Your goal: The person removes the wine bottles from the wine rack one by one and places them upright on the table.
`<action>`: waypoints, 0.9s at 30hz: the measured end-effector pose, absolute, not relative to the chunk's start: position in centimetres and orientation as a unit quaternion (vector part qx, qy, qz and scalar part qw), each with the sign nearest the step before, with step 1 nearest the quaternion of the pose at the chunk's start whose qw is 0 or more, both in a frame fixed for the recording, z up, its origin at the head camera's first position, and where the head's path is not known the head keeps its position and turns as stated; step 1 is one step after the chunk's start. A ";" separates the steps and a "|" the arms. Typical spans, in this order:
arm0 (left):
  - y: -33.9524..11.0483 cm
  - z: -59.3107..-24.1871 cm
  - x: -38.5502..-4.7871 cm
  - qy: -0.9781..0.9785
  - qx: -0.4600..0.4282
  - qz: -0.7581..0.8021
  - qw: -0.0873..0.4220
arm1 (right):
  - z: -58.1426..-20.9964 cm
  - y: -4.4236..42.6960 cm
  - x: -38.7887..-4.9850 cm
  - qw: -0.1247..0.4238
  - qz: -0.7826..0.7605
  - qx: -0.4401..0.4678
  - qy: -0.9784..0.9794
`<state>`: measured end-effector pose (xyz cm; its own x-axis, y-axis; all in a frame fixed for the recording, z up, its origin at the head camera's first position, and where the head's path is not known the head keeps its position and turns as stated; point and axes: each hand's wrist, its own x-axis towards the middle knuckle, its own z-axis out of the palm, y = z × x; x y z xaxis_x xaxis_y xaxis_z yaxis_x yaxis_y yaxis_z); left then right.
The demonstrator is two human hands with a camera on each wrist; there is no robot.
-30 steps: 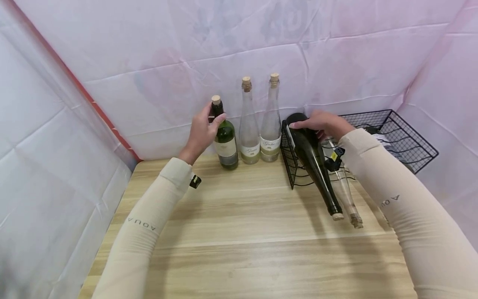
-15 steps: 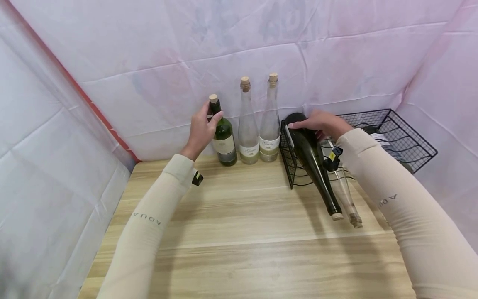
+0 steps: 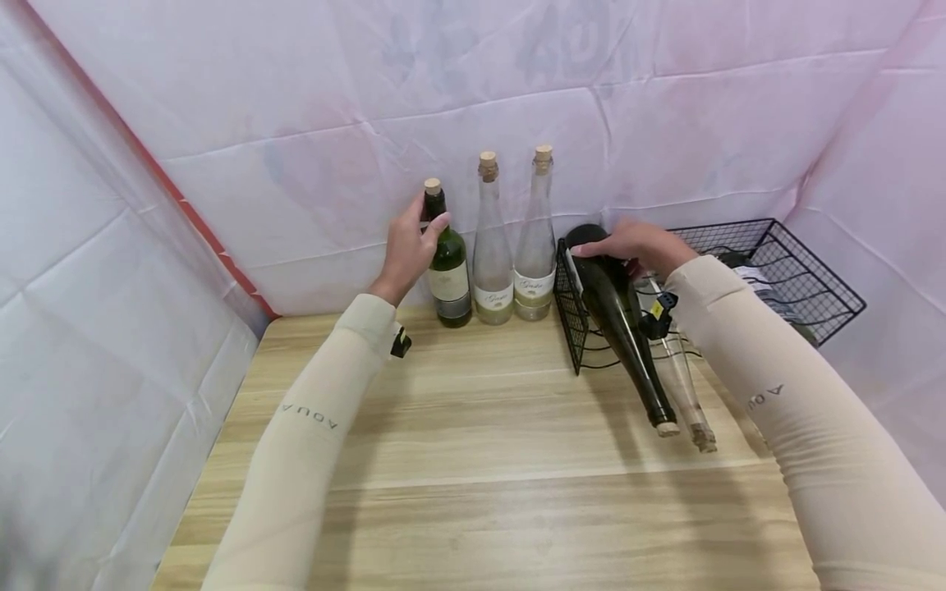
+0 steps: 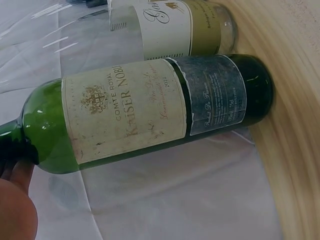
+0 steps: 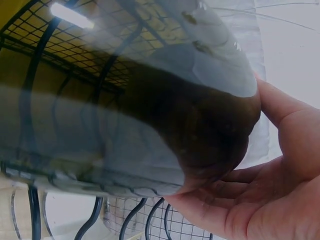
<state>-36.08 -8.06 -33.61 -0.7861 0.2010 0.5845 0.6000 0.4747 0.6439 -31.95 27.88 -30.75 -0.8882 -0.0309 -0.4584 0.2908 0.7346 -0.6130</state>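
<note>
In the head view my left hand (image 3: 411, 250) holds the neck of a corked green wine bottle (image 3: 448, 281). That bottle is upright at the left of two corked clear bottles, a nearer one (image 3: 493, 246) and one (image 3: 534, 250) beside the rack. The left wrist view shows its cream and dark labels (image 4: 125, 107), with its base at the wooden surface. My right hand (image 3: 641, 245) grips the base end of a dark corked bottle (image 3: 628, 332), which lies slanted in a black wire rack (image 3: 820, 283), neck toward me. The right wrist view shows thumb and fingers around its base (image 5: 220, 130).
A clear corked bottle (image 3: 683, 386) lies beside the dark one, its neck past the rack's front. Farther right, a bottle with a pale label (image 3: 761, 283) is partly hidden by my sleeve. The wooden table (image 3: 473, 460) spreads in front, with white sheeting (image 3: 318, 205) behind.
My left hand has moved slightly right and back with the green wine bottle, which now stands closer to the clear bottles. My right hand and the dark bottle have stayed in place.
</note>
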 end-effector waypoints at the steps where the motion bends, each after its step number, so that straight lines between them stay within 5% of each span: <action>1: -8.0 -33.6 -36.1 -0.831 -0.238 -0.452 0.220 | -30.7 27.8 -32.0 0.225 -0.359 0.071 0.903; 27: -7.8 -32.7 -37.2 -0.845 -0.190 -0.475 0.154 | -31.1 28.5 -32.2 0.223 -0.337 0.070 0.912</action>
<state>-37.20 -7.77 -32.71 -0.8799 0.1747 0.4418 0.4683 0.4756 0.7446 -32.21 28.46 -31.11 -0.8904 -0.0223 -0.4547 0.2788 0.7629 -0.5834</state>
